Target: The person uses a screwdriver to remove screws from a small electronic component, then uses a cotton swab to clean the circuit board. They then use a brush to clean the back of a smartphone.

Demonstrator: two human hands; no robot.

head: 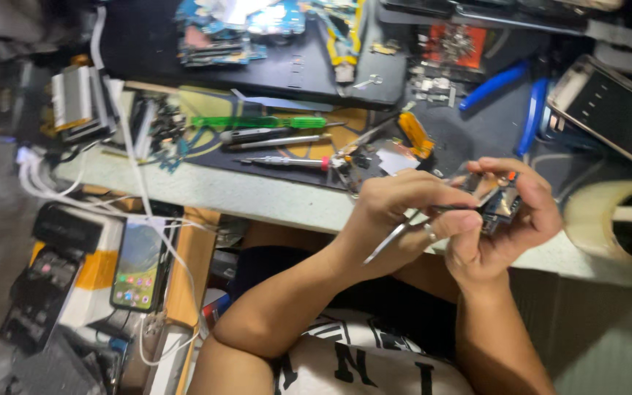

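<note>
At the far left, a phone with a lit screen (137, 268) lies on an orange and white box (91, 274), with white cables (45, 178) trailing past it. Further right, on the pale workbench (257, 199), a green-handled screwdriver (265, 122) lies beside grey-handled drivers (272, 137) on a dark mat. Just off the bench's near edge, the person's left hand (404, 212) has its fingers curled in and pressed together, thumb and forefinger pinching a slim pair of metal tweezers (393, 239) whose back end slants down toward the lap while the tips reach to the right. Touching it on the right, the right hand (510, 227) cups a small dark circuit board (499, 203), fingers curved over its top edge and thumb braced beneath, so the board sits clamped between them, held in the air in front of the bench. Beyond the hands lie blue-handled pliers (510, 91), and a roll of pale tape (623, 219) stands at the right edge.
</note>
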